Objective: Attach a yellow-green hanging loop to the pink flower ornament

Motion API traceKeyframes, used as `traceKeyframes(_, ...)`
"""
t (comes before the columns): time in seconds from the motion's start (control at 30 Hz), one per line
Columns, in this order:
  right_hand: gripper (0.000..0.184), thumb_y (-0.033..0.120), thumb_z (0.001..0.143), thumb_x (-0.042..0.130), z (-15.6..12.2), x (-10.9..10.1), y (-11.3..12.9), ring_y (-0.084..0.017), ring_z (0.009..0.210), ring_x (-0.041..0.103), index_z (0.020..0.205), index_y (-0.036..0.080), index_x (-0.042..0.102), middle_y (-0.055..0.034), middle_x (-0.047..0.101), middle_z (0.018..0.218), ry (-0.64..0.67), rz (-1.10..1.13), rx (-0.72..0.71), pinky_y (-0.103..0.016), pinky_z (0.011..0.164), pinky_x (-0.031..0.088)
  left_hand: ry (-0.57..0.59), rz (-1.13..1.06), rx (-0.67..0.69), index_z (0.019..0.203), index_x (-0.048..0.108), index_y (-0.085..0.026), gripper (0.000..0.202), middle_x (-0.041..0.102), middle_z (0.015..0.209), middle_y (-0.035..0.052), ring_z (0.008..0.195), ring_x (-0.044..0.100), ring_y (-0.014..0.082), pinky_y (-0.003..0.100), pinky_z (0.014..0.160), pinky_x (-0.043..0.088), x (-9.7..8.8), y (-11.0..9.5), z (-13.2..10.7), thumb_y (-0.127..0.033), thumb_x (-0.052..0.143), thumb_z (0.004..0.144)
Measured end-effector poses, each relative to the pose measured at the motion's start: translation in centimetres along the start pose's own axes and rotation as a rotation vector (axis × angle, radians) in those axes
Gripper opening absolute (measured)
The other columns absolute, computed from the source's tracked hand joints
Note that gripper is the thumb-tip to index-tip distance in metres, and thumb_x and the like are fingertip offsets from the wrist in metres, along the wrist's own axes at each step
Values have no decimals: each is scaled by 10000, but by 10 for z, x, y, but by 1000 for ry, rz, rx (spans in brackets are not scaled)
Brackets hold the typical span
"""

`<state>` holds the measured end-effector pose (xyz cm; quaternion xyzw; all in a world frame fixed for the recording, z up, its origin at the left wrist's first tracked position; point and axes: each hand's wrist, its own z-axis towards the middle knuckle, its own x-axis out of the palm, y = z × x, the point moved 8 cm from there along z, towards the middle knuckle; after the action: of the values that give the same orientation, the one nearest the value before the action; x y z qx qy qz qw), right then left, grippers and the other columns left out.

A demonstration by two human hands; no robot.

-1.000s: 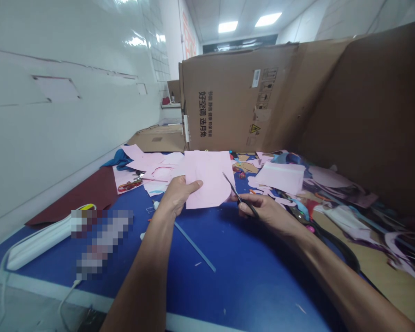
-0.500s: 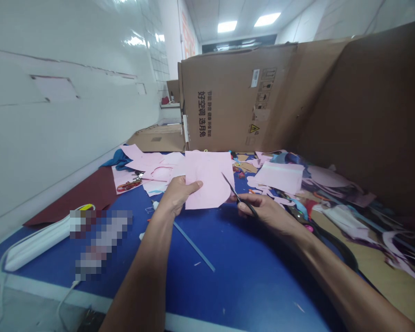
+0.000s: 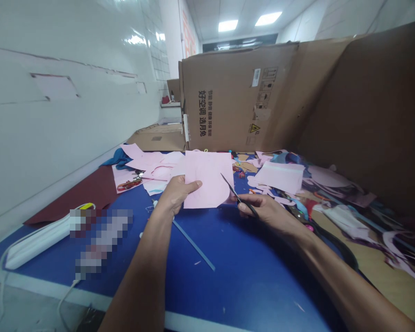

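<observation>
A pink sheet of paper (image 3: 207,173) is held up above the blue table by my left hand (image 3: 180,191), thumb on its front face, the other fingers hidden behind. Its lower right corner is rounded and the lower edge is cut at a slant there. My right hand (image 3: 254,205) is closed round the handles of dark scissors (image 3: 232,187). The scissor blades lie at the sheet's right side, pointing up and to the left, with one blade showing in front of the paper.
Pink paper pieces (image 3: 145,159) lie at the back left beside a dark red sheet (image 3: 79,196). Paper scraps and ribbons crowd the right, near another pink sheet (image 3: 280,177). A large cardboard box (image 3: 228,101) stands behind. A blue-grey strip (image 3: 193,244) lies in front.
The pink sheet has shifted very slightly left relative to the scissors. Both hands stay in nearly the same place, with the same holds.
</observation>
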<state>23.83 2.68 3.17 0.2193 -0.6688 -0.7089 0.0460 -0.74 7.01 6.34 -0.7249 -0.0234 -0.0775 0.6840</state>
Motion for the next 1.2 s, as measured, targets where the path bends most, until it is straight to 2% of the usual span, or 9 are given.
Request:
traceKeyframes(0.13,432,591,857,811,-2,2,4,-170,761,504,1083,224,848,6,637,801,21,-2,2,-312,750,391,11,4,-13,979,829,-137,221,843,930,145,855,801,285,420,827,641,-1,0,0,-180,855,763)
traceKeyframes(0.3,535,638,814,828,-2,1,3,-174,764,494,1132,208,840,2,631,806,20,4,21,-315,739,370,20,5,-35,965,827,-120,228,844,925,152,815,794,272,410,816,645,-4,3,1,-190,872,753)
traceKeyframes(0.43,546,672,830,797,-2,2,4,-176,757,477,1106,202,838,-2,618,794,49,-21,12,-316,717,351,21,6,-45,957,827,-127,224,844,925,152,823,796,275,410,819,643,-5,4,1,-186,876,747)
traceKeyframes(0.67,575,694,802,808,-3,-3,2,-193,779,540,1133,225,844,-13,666,814,21,-64,28,-336,749,424,42,8,-53,942,823,-132,210,832,885,152,788,786,273,425,818,633,-5,6,1,-192,878,748)
traceKeyframes(0.8,572,656,795,842,-2,-5,-4,-201,823,589,1175,230,829,-18,709,877,2,-19,31,-352,810,458,50,11,-48,935,827,-129,211,832,887,155,787,789,275,414,803,627,-4,8,3,-201,885,746)
traceKeyframes(0.97,580,644,790,859,-2,-2,-6,-201,821,592,1190,225,821,-19,708,882,21,5,36,-346,811,454,60,12,-54,905,826,-139,203,835,875,144,788,785,268,392,780,629,-1,8,1,-216,891,729)
traceKeyframes(1.2,586,679,808,825,-2,-2,-4,-199,794,568,1184,230,826,-18,697,862,19,-17,44,-340,775,429,65,9,-42,917,838,-147,215,833,912,170,835,797,306,423,796,621,2,7,0,-217,893,722)
